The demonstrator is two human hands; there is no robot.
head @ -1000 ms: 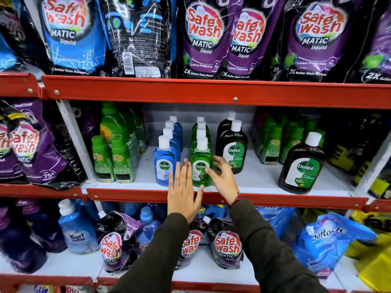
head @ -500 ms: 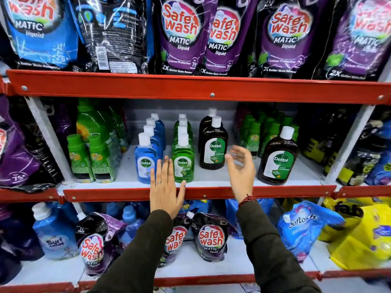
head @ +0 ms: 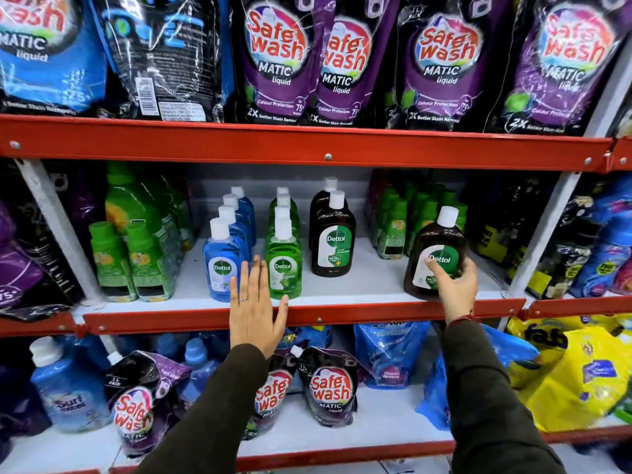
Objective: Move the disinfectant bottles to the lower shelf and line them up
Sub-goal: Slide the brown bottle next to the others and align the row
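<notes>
Three rows of Dettol bottles stand on the middle shelf point(head: 369, 285): blue bottles point(head: 222, 261), green bottles point(head: 284, 261) and brown bottles point(head: 333, 237). One large brown Dettol bottle point(head: 436, 241) stands apart at the right, near the shelf's front edge. My right hand point(head: 455, 285) wraps around its lower front and right side. My left hand point(head: 254, 309) is flat with fingers apart, against the red shelf lip, its fingertips between the front blue and front green bottles.
Green-capped bottles point(head: 136, 265) stand left of the rows and more green bottles point(head: 410, 220) behind at the right. Safe Wash pouches point(head: 328, 388) and a Surf bottle point(head: 65, 398) fill the shelf below. Purple pouches point(head: 342, 63) hang over the top shelf.
My right hand went right from the green and brown rows to the lone large brown bottle and closed on it. My left hand stayed by the front blue and green bottles.
</notes>
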